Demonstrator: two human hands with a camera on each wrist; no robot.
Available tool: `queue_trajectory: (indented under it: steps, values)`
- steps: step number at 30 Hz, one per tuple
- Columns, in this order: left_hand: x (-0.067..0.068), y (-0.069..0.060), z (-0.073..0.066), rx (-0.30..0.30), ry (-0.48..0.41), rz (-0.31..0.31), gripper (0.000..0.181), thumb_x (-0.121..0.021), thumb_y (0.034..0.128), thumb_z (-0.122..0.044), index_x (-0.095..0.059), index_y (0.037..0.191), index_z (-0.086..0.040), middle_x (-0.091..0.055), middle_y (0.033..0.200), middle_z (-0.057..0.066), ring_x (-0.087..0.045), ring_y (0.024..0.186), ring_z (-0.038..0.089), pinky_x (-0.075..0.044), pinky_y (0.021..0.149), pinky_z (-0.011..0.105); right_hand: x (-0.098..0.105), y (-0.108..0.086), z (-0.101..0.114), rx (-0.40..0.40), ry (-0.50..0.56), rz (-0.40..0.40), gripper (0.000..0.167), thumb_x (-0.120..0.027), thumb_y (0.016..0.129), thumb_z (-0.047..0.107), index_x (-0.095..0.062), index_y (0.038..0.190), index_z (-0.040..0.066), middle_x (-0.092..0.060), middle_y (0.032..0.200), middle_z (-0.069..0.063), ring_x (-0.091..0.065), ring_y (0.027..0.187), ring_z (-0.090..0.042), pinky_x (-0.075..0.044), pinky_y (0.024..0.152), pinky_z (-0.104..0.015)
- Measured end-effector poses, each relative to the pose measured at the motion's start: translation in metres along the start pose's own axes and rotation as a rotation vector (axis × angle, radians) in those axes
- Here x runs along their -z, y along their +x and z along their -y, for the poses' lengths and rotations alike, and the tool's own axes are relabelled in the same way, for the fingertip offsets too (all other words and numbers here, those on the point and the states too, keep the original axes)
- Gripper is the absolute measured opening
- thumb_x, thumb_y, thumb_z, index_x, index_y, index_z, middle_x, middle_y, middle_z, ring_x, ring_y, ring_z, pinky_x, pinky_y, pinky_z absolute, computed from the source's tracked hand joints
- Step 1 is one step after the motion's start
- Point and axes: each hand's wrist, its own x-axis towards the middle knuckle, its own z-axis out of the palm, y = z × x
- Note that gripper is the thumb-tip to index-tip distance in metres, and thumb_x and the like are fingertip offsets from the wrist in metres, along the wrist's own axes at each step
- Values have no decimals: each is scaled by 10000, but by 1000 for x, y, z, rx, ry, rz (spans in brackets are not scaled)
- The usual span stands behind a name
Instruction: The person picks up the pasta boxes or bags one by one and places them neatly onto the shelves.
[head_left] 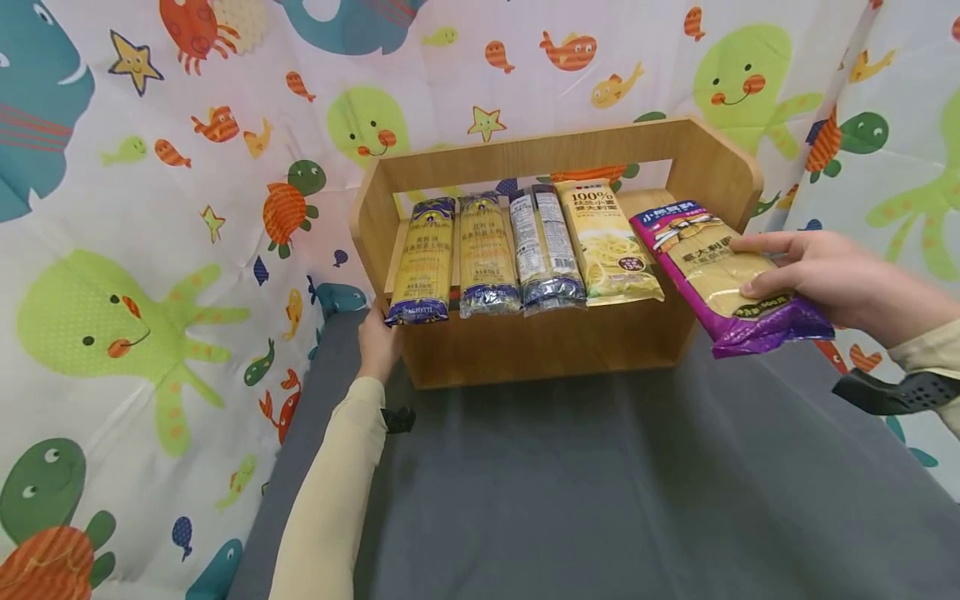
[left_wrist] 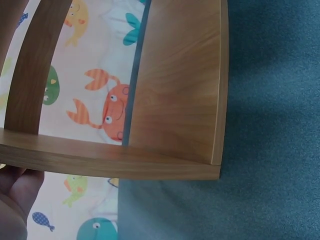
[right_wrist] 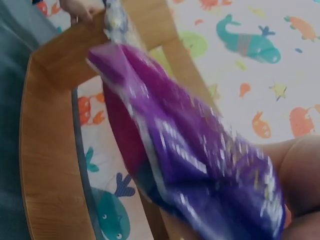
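Observation:
My right hand [head_left: 840, 275] pinches a purple pack of pasta [head_left: 720, 267] between thumb and fingers, at the right end of a wooden shelf [head_left: 540, 350]. The pack slants, its purple lower end jutting toward me; in the right wrist view its crumpled purple wrapper [right_wrist: 170, 135] fills the middle. At the shelf's left side, my left hand [head_left: 377, 343] grips the side panel, some fingers hidden behind it. In the left wrist view only part of that hand [left_wrist: 17, 200] shows, against the panel [left_wrist: 105, 162].
On the shelf, side by side, lie two yellow spaghetti packs [head_left: 426, 258] [head_left: 487, 250], a pack with its label side up [head_left: 547, 242] and a cream noodle pack [head_left: 607, 242]. The shelf stands on a grey cloth-covered table [head_left: 525, 483], before a sea-animal curtain [head_left: 247, 100].

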Motion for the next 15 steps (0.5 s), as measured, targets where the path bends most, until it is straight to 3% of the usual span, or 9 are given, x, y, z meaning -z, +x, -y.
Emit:
queue_trajectory:
  steps: [2,4,7,10,15]
  values:
    - [-1,-1,2,-1,2,0,501,-520,1036,-326,-454,1482,-106,-601,1433,196,-635,1138,372,-531,1015,558,-4,13,3,12,-31,-41,736,-610,1011,199,-217,1632,158,-617,1098,-10,-660,798,-41,-593,710,-257]
    - [-1,-2,2,-3,3,-7,505,-519,1040,-339,-452,1486,-112,-598,1437,195,-640,1140,371,-533,1014,561,-7,26,6,37,-48,-72,734,-614,1002,157,-214,1609,53,-540,1233,-128,-612,806,-1,-573,702,-228]
    - [0,-2,1,-3,7,-13,518,-522,1045,-373,-446,1492,-121,-592,1446,188,-637,1138,371,-532,1017,565,-12,44,11,48,-48,-89,718,-603,996,101,-217,1596,21,-374,1384,-265,-560,826,-1,-548,701,-196]
    - [1,-3,-1,4,13,-6,532,-522,1047,-395,-438,1500,-130,-590,1448,181,-628,1124,362,-538,1009,556,-15,58,17,31,-49,-103,714,-591,992,71,-213,1595,19,-320,1434,-306,-527,858,-45,-523,696,-184]
    - [0,-4,-3,16,15,-7,536,-522,1044,-384,-431,1506,-128,-593,1439,189,-620,1099,354,-545,991,550,-11,78,30,-1,-106,-126,719,-558,984,61,-188,1598,33,-154,1620,-332,-417,1176,-305,-428,730,-168]
